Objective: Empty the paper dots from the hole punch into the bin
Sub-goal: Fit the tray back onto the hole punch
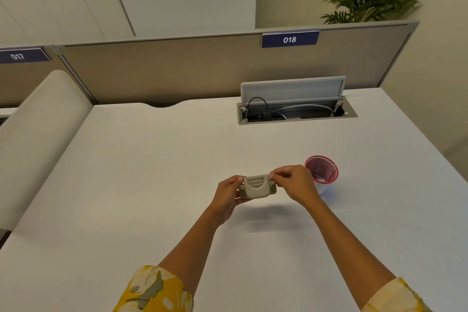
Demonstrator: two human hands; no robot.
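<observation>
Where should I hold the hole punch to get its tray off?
Probably by its short ends: the hole punch is wider than deep. The left hand cradles the left end; the right hand pinches the top right corner, leaving the middle free.

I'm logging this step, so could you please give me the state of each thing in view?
Grey plastic hole punch: held above the desk, base facing the camera.
Left hand: gripping the punch's left end.
Right hand: pinching its upper right edge.
Small pink mesh bin: upright beside the right hand.
Grey metal cable hatch: lid raised, cables exposed.
</observation>
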